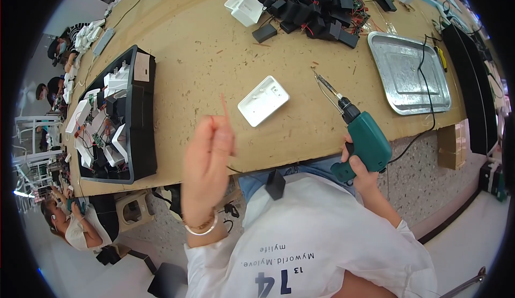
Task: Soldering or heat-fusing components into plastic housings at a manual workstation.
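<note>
My left hand (210,145) is raised over the near part of the table, slightly smeared by motion. Its fingers are pinched on a thin orange-red strip (223,104) that sticks up from them. My right hand (360,170) is wrapped round the handle of a green pistol-shaped soldering gun (370,141), whose metal tip points away to the upper left. A white plastic housing (263,104) lies between my hands, its hollow side up. In front of my shirt, below the table edge, appears a small black box (275,184); what bears it cannot be made out.
A black crate (144,142) of white housings and circuit boards stands at left. Far ahead lies a heap of black boxes (316,8) with red wires, beside white shells (244,9). At right are a metal tray (413,75), a black cable and yellow-handled tool (441,59). People sit further left.
</note>
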### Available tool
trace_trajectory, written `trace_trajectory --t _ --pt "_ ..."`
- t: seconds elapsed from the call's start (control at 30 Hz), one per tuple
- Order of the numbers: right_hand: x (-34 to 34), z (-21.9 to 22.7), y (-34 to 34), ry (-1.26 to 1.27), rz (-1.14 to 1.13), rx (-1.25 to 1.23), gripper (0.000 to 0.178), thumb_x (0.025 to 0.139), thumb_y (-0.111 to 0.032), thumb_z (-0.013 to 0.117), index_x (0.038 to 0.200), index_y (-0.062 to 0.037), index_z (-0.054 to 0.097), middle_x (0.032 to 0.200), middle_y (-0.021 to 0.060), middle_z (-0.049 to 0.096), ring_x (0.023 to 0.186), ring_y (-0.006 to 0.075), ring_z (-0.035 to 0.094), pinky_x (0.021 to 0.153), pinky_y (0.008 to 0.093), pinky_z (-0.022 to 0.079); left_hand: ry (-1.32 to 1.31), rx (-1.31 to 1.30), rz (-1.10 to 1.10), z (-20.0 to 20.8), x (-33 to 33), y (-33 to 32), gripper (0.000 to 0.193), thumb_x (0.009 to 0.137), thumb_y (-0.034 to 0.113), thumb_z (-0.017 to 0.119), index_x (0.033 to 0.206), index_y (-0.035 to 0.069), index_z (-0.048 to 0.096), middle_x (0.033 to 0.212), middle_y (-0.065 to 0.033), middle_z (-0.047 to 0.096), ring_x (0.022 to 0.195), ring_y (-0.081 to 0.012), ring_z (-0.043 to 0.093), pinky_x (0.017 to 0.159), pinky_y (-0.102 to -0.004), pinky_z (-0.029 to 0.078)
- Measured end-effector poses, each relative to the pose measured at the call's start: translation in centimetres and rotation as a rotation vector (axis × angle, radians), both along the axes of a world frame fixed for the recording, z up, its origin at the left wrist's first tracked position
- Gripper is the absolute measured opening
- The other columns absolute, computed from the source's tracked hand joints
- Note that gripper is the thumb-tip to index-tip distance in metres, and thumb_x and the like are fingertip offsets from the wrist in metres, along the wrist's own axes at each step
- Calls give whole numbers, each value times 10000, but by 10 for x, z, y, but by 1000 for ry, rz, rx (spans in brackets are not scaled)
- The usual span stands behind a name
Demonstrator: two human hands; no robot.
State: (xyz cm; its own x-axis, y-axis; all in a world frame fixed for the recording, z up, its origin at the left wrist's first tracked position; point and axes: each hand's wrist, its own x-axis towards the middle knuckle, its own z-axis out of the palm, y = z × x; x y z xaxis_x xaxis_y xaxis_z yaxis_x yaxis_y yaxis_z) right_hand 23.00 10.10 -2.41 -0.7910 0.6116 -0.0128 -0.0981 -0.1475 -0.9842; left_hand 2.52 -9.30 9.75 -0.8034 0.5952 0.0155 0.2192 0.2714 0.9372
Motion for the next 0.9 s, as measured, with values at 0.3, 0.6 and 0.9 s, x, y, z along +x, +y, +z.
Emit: trace_trajectory --t 0.3,0.6,0.9 --pt "1 0 -4 -27 -3 16 512 842 -318 651 1193 40 548 966 96 572 753 135 543 709 294 448 599 -345 79 -57 -33 28 145 916 130 563 922 -8 610 992 -194 605 871 -358 561 752 -400 464" --pt "12 -3 -5 45 -3 93 526 829 -330 655 1188 37 544 1067 116 557 763 144 554 734 309 459 777 -231 -7 -105 8 61 112 780 82 692 814 11 612 1236 -149 547 1022 -382 517 849 -436 465" --pt "28 -22 1 0 142 366 557 797 -248 696 1210 78 515 971 113 610 695 142 605 636 279 488 868 -114 151 -118 13 75 116 717 17 714 739 26 600 1238 -109 534 994 -331 501 822 -407 465"
